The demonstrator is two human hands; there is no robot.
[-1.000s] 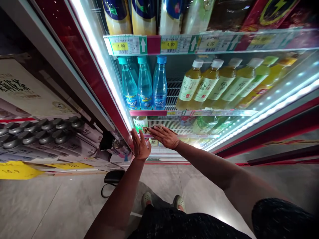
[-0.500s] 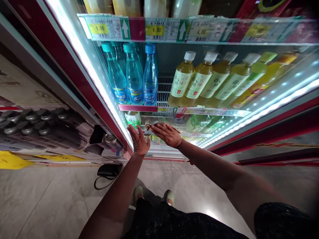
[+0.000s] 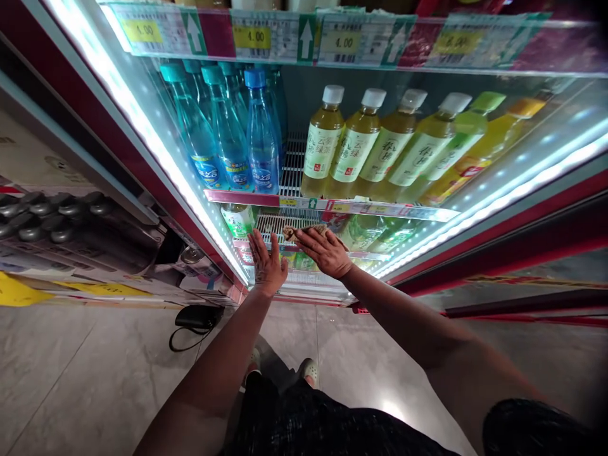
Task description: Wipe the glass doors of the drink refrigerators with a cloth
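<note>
My right hand [image 3: 327,252] lies with fingers stretched over a crumpled brown cloth [image 3: 304,234], in front of the lower shelves of a lit drinks fridge. Part of the cloth sticks out past the fingertips; the rest is hidden under the palm. To its left, my left hand [image 3: 268,263] is held up with fingers spread and nothing in it, close to a bottle with a green-and-white label [image 3: 238,221]. Whether the left palm touches a surface cannot be made out.
Blue bottles [image 3: 262,136] and pale-labelled tea bottles [image 3: 323,142] stand on the shelf above my hands. Higher up runs a price strip [image 3: 285,39]. Bright light strips line the fridge sides. A black strapped pouch [image 3: 197,316] lies at lower left, beside stacked cans [image 3: 61,215].
The view has shifted, so the shelves appear further left and higher. More of the cloth shows beside my right hand. My left hand's fingers are spread somewhat wider from the bottle.
</note>
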